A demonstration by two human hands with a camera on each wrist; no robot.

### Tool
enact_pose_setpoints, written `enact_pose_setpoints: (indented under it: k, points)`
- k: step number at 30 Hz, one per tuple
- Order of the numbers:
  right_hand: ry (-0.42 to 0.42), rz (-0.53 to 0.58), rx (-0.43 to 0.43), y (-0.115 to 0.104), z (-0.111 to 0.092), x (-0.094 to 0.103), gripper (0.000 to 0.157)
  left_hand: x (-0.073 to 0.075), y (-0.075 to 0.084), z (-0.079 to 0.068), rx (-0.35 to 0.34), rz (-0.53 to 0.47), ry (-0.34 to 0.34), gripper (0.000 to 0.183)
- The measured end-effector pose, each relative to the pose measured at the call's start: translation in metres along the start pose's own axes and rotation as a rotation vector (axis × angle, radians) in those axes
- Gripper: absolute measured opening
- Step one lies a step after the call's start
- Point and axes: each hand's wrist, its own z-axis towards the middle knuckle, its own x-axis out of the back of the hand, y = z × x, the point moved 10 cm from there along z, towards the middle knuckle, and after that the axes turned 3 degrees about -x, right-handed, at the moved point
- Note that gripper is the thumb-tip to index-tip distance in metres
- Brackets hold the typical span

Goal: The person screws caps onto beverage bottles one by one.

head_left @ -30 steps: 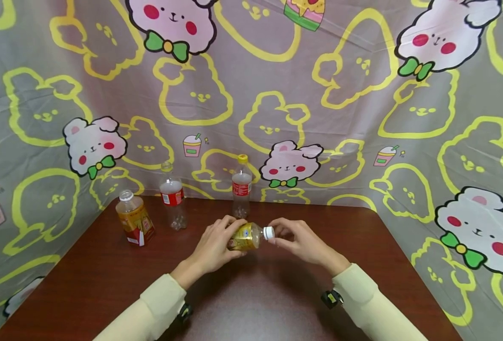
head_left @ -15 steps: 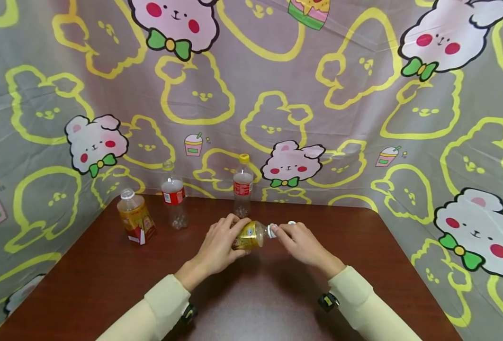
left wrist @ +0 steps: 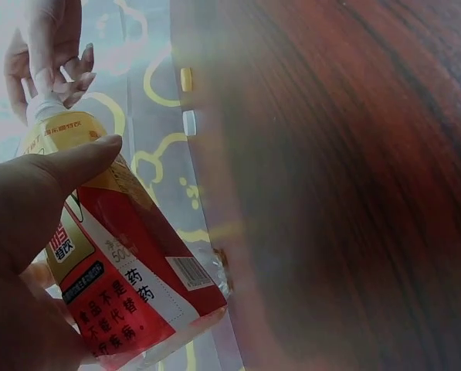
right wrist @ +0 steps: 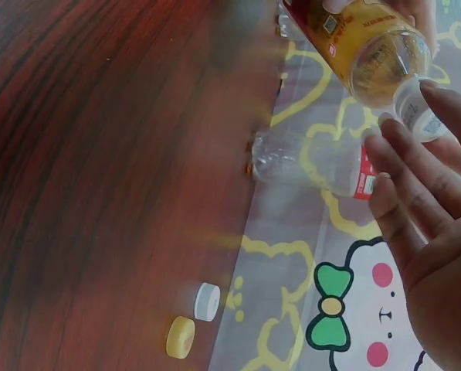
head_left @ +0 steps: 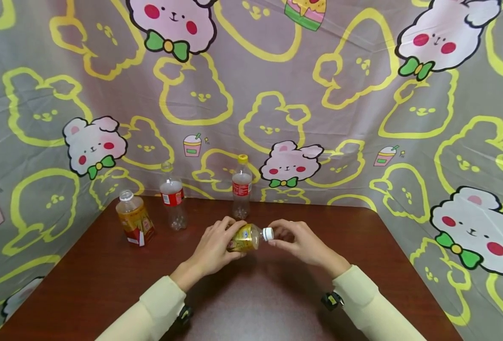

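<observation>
left hand (head_left: 216, 247) with fingers curled round a yellow-labelled bottle (head_left: 244, 238) tipped toward three o'clock over the table (head_left: 251, 303), right hand (head_left: 300, 242) at its white cap (head_left: 268, 234), thumb and fingers parted, yellow-capped bottle (head_left: 241, 187) upright at twelve o'clock

Soft light in the head view leaves pale glare on the wood-grain table (head_left: 251, 308) towards its near edge, and diffuse shadows below the left hand (head_left: 217, 246) and right hand (head_left: 304, 241). The left wrist view is hazy, overexposed behind the right hand; the right wrist view is more evenly exposed.
</observation>
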Motion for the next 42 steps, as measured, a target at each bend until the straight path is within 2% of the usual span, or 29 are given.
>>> enact_pose_setpoints:
  k: [9,17,25,31,37,42]
  points:
    - [-0.019,-0.032,0.046,-0.005,0.001,-0.002,0.023,0.0,0.002,0.0,-0.018,-0.021,-0.031,0.078]
    - [-0.055,-0.199,0.114,-0.017,0.001,-0.003,0.015,0.003,0.008,-0.002,-0.052,-0.018,-0.011,0.077]
    - [-0.052,-0.284,0.064,-0.014,-0.003,-0.004,0.021,0.008,0.018,-0.001,-0.089,-0.019,0.029,0.077]
    - [0.018,-0.237,0.05,-0.01,-0.006,-0.001,0.02,0.008,0.017,0.001,-0.087,-0.038,-0.002,0.077]
    - [0.066,-0.274,0.127,-0.015,-0.009,0.002,0.027,0.004,0.01,0.0,-0.066,-0.096,-0.088,0.077]
    - [0.048,-0.122,0.204,-0.024,-0.009,0.001,0.035,0.001,0.009,-0.002,-0.076,-0.114,-0.134,0.076]
